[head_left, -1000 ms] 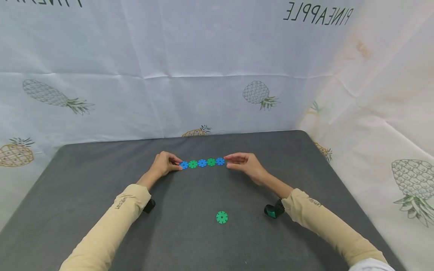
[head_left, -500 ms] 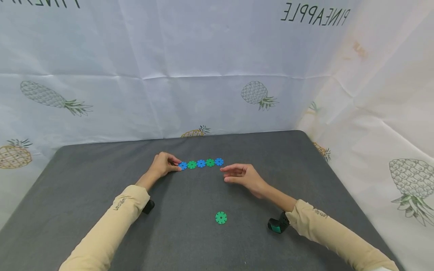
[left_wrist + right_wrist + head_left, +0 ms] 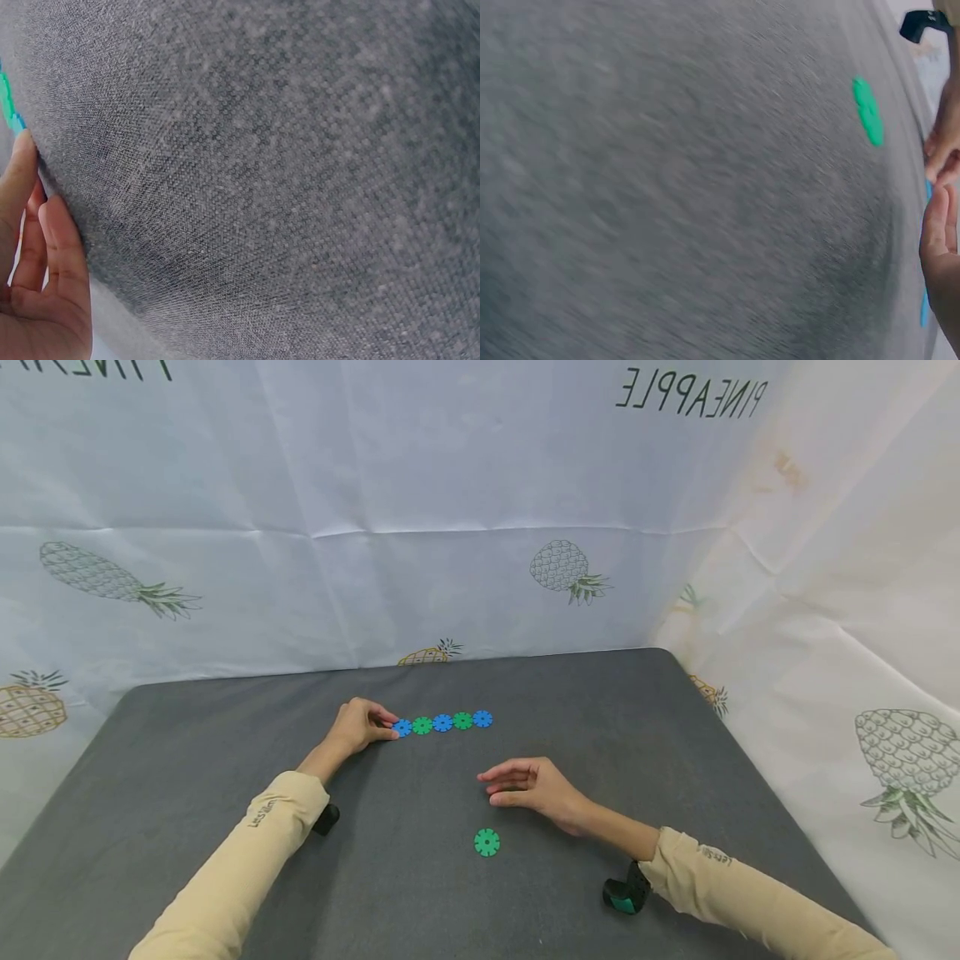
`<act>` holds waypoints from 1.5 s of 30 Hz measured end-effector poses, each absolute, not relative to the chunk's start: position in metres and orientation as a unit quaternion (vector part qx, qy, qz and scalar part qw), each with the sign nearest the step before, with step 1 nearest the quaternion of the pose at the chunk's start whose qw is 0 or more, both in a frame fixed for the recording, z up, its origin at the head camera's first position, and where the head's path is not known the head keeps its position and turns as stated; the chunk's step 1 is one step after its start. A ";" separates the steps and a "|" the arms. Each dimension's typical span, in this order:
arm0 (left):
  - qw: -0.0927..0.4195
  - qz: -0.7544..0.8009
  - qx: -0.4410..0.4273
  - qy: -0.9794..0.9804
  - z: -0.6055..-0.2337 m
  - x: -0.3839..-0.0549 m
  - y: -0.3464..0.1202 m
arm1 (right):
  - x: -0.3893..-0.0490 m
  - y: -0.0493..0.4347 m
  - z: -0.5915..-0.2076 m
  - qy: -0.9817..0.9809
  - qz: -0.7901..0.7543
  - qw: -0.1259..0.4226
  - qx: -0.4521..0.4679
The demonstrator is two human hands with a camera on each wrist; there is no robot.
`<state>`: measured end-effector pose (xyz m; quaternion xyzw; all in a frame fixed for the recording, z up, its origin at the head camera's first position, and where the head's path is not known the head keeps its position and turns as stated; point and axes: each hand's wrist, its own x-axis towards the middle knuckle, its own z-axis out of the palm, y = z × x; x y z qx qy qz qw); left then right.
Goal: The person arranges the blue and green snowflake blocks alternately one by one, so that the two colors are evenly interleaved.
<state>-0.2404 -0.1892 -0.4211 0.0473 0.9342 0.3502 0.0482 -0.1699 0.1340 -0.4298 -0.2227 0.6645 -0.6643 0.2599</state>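
A row of joined notched plastic discs, alternating blue and green, stretches across the far part of the table in the head view. My left hand (image 3: 352, 728) pinches the blue disc (image 3: 402, 727) at the row's left end between thumb and fingers. A blue disc (image 3: 482, 718) forms the right end. Nearer to me, a single green disc (image 3: 487, 842) lies flat on its own. My right hand (image 3: 536, 791) is above the table between the row and this disc, its fingers loosely bent around nothing. In the right wrist view the loose green disc (image 3: 868, 112) appears slightly blurred.
A dark grey cloth-covered table (image 3: 405, 877) lies under everything. White curtain (image 3: 450, 460) with pineapple prints hangs behind it and along the right side. Each wrist carries a small black camera, such as the right one (image 3: 628, 893).
My right hand has left the row's right end and come back towards me, close to the loose green disc. My left hand stays at the row's left end.
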 end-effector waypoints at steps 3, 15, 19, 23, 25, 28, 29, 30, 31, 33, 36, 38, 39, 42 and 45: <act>0.048 0.351 0.046 0.934 -0.422 -0.240 -0.190 | -0.164 0.134 -0.433 0.659 -0.665 0.274 -0.221; 0.050 0.351 0.042 0.934 -0.418 -0.239 -0.188 | -0.151 0.139 -0.447 0.653 -0.649 0.291 -0.262; 0.052 0.350 0.040 0.934 -0.418 -0.239 -0.188 | -0.150 0.139 -0.450 0.656 -0.644 0.286 -0.270; 0.054 0.349 0.037 0.935 -0.418 -0.239 -0.188 | -0.148 0.138 -0.452 0.671 -0.624 0.278 -0.288; 0.055 0.350 0.036 0.935 -0.418 -0.240 -0.188 | -0.147 0.137 -0.452 0.679 -0.616 0.273 -0.292; 0.056 0.348 0.033 0.935 -0.419 -0.240 -0.188 | -0.146 0.136 -0.452 0.691 -0.606 0.265 -0.293; 0.057 0.349 0.032 0.935 -0.419 -0.240 -0.188 | -0.145 0.136 -0.452 0.695 -0.602 0.263 -0.293; 0.057 0.349 0.031 0.935 -0.419 -0.240 -0.188 | -0.145 0.136 -0.452 0.699 -0.597 0.260 -0.295; 0.056 0.348 0.031 0.935 -0.419 -0.240 -0.188 | -0.145 0.136 -0.452 0.704 -0.593 0.257 -0.296; 0.056 0.346 0.030 0.936 -0.420 -0.240 -0.188 | -0.144 0.135 -0.453 0.713 -0.581 0.251 -0.301; 0.055 0.348 0.031 0.935 -0.420 -0.241 -0.188 | -0.144 0.135 -0.454 0.732 -0.557 0.237 -0.314; 0.057 0.351 0.033 0.934 -0.421 -0.241 -0.189 | -0.145 0.135 -0.454 0.742 -0.541 0.225 -0.326; 0.057 0.354 0.034 0.933 -0.421 -0.241 -0.189 | -0.145 0.135 -0.455 0.747 -0.533 0.218 -0.332; 0.057 0.357 0.036 0.932 -0.422 -0.241 -0.189 | -0.146 0.134 -0.455 0.754 -0.518 0.201 -0.351; 0.057 0.356 0.035 0.932 -0.421 -0.241 -0.189 | -0.147 0.133 -0.454 0.757 -0.509 0.194 -0.361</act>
